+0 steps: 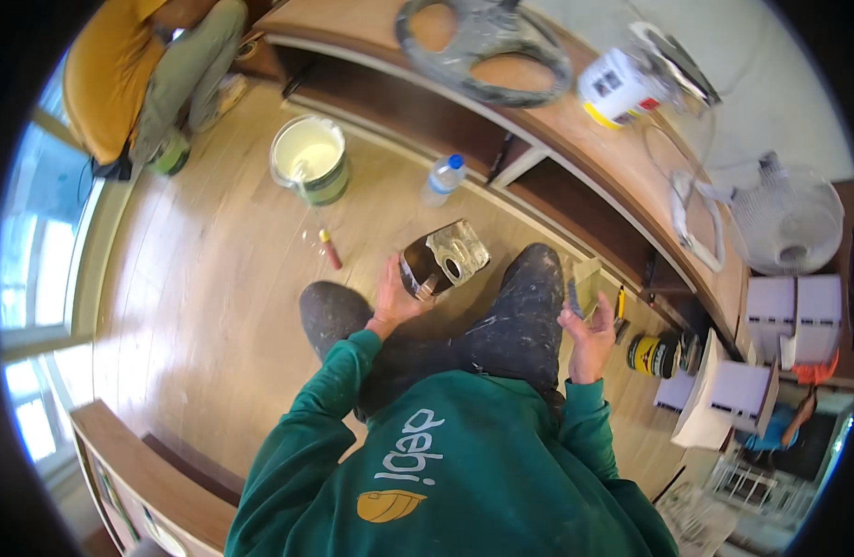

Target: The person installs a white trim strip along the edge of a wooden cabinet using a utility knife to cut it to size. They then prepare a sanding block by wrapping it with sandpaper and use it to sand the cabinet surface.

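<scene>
Between my knees is a dark rectangular tin can (416,267), tilted, its pale-smeared top showing a round opening. My left hand (399,295) grips its near left side, fingers bent around the edge. By my right knee, my right hand (589,342) has its thumb and fingers around the lower end of a flat yellowish piece (587,280) with a greyish edge; its kind is unclear. A red-and-yellow handled tool (329,251) lies on the floor left of the tin. Beyond it stand a bucket of cream-coloured paint (308,153) and a clear blue-capped bottle (443,179).
A long open wooden cabinet (381,93) runs along the far side, bearing a white tub (617,88) and a fan (787,218). A black-and-yellow can (652,356) and boxes (743,385) stand right. Another person (111,84) crouches far left.
</scene>
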Action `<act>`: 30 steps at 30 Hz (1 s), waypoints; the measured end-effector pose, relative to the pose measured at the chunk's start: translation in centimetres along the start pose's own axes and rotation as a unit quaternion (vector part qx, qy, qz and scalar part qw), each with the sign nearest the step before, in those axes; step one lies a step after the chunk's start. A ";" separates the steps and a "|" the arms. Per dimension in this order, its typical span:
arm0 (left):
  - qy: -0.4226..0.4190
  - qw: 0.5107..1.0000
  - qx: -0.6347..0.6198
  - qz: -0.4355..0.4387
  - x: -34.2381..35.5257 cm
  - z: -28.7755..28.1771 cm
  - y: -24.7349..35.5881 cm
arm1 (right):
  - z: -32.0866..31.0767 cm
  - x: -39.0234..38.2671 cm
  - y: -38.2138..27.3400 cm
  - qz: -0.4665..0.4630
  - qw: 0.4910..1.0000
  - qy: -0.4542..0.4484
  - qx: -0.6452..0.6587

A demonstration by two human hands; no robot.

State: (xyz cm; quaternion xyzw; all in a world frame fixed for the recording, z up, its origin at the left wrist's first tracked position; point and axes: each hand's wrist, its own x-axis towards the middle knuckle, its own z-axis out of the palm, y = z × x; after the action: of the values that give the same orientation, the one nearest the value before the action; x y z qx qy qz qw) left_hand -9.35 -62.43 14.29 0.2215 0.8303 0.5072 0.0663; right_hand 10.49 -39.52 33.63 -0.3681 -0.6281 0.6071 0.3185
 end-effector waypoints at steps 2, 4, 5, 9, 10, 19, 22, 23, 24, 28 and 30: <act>-0.051 0.998 -0.029 -0.029 0.7 1.7 1.3 | -1.4 -1.4 0.9 0.046 0.998 0.029 0.015; -0.083 0.993 -0.079 -0.039 0.9 4.9 1.6 | -2.7 -2.4 0.3 0.082 0.996 0.041 0.012; -0.087 0.990 -0.104 -0.039 0.8 7.3 0.1 | -3.3 -2.6 0.0 0.106 0.994 0.032 0.008; -0.019 0.998 -0.055 0.020 1.0 14.7 2.1 | -8.9 -1.7 1.9 0.057 0.996 0.051 -0.033; -0.023 0.998 -0.066 -0.003 0.0 15.3 2.7 | -10.3 -1.5 2.9 0.043 0.996 0.056 -0.046; -0.190 0.969 0.067 -0.143 -0.8 10.3 5.9 | -17.1 -2.6 9.4 0.101 0.986 0.133 0.013; -0.121 0.991 -0.004 -0.054 -0.5 3.6 5.1 | -17.0 -2.4 9.6 0.151 0.981 0.119 0.034; -0.134 0.990 0.031 0.020 0.1 2.6 6.3 | -17.3 -2.5 10.2 0.171 0.978 0.117 0.030; -0.156 0.982 0.064 0.091 1.1 1.7 8.1 | -17.6 -2.3 11.1 0.157 0.981 0.111 0.038; -0.260 0.937 0.068 0.222 2.8 2.8 15.7 | -17.3 -0.5 11.8 0.096 0.992 0.079 0.029; -0.265 0.906 0.155 0.290 3.4 5.1 16.5 | -17.3 0.2 11.5 0.084 0.993 0.077 0.032</act>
State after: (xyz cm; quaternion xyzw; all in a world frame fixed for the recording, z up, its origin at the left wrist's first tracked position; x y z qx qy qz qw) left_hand -5.70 -50.38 26.62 0.5864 0.7493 0.2915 0.0988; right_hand 25.85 -30.29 23.21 -0.4547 -0.5487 0.6215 0.3255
